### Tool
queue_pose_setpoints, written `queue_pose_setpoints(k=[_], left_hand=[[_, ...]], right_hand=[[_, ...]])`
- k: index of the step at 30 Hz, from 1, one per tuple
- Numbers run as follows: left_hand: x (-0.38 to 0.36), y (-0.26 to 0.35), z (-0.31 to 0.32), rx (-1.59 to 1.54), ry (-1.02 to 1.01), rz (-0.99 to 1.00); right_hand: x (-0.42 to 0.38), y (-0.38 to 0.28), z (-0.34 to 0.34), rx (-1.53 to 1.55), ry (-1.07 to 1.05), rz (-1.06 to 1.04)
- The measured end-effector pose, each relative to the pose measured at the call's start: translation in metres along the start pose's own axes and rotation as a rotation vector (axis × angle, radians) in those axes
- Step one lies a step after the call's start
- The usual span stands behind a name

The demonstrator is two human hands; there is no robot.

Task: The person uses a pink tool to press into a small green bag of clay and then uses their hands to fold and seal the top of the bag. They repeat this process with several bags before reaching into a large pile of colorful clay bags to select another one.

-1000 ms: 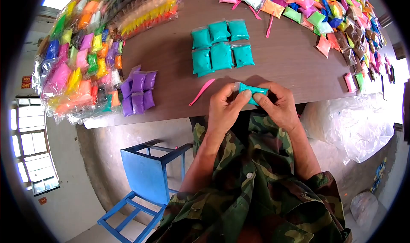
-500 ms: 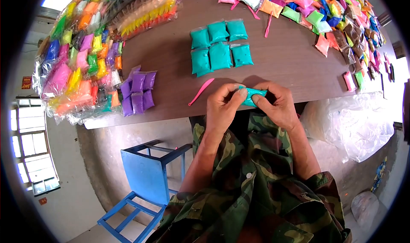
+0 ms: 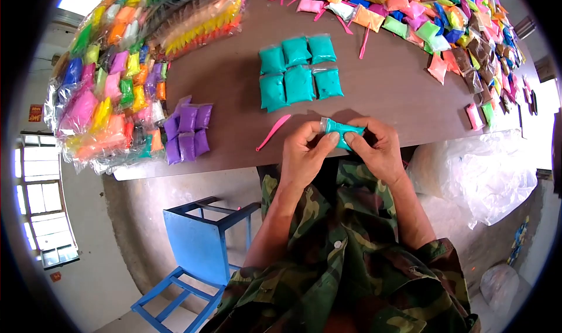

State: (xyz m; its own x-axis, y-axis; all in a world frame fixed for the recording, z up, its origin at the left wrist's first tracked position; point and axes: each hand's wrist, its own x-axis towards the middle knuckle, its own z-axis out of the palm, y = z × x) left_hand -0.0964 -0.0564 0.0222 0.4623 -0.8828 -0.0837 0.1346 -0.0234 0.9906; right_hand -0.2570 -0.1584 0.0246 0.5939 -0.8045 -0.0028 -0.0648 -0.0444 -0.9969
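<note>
Between my two hands is a small clear packet of teal clay [image 3: 342, 129], held just above the table's front edge. My left hand [image 3: 305, 151] grips its left end, thumb on top and fingers curled behind. On the right end, my right hand [image 3: 377, 148] presses with its thumb while the fingers wrap around the back. Farther up the table lie several teal packets [image 3: 300, 82] in two rows. A pink plastic knife-shaped tool [image 3: 273, 133] rests left of my left hand.
Purple packets [image 3: 187, 128] are stacked at the left, beside a heap of bagged colourful packets [image 3: 105, 99]. Many loose mixed packets [image 3: 433, 26] cover the far right. A blue chair [image 3: 196, 239] stands below the table, and a clear plastic bag [image 3: 480, 175] hangs at the right.
Both hands keep hold of the teal packet. It has turned slightly, and its clear left end now shows above my left thumb. The whole view has shifted slightly.
</note>
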Motion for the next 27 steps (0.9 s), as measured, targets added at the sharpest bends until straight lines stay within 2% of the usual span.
queue_pose_setpoints(k=[7,9,10,12,13,15,16,17,18,20,22,23,27], left_hand=[[-0.003,-0.003,0.002,0.101,0.035,0.006],[-0.006,0.001,0.006,0.099,0.045,0.002],[-0.01,0.003,0.008,0.12,0.071,0.061],[-0.017,0.0,0.007,0.134,0.097,0.119],[-0.02,-0.005,0.001,0.104,0.128,0.123],[-0.027,-0.001,-0.008,0.09,0.199,0.105],[-0.03,0.002,-0.015,0.259,0.237,0.151],[-0.032,0.003,-0.024,0.429,0.274,0.197],[-0.031,0.004,-0.033,0.422,0.27,0.198],[-0.028,0.004,-0.05,0.888,0.395,0.537],[-0.026,0.009,-0.061,0.985,0.419,0.544],[-0.025,0.011,-0.065,1.088,0.446,0.55],[-0.027,-0.004,-0.078,1.173,0.447,0.438]], right_hand=[[-0.004,-0.008,-0.001,-0.049,-0.003,0.02],[-0.006,-0.011,-0.004,-0.103,0.052,0.025],[-0.005,-0.011,-0.007,-0.11,0.048,0.024],[0.0,-0.009,-0.017,-0.121,0.299,-0.123],[0.004,-0.009,-0.024,-0.13,0.3,-0.124],[0.013,-0.008,-0.04,-0.539,0.528,-0.445],[0.014,0.0,-0.046,-0.59,0.566,-0.479],[0.014,0.003,-0.048,-0.599,0.568,-0.481],[0.012,0.005,-0.05,-0.714,0.54,-0.526],[0.007,0.01,-0.05,-0.833,0.511,-0.569],[-0.002,0.013,-0.045,-0.937,0.343,-0.569],[-0.004,0.013,-0.044,-0.94,0.346,-0.569],[-0.012,0.018,-0.045,-0.965,0.294,-0.539]])
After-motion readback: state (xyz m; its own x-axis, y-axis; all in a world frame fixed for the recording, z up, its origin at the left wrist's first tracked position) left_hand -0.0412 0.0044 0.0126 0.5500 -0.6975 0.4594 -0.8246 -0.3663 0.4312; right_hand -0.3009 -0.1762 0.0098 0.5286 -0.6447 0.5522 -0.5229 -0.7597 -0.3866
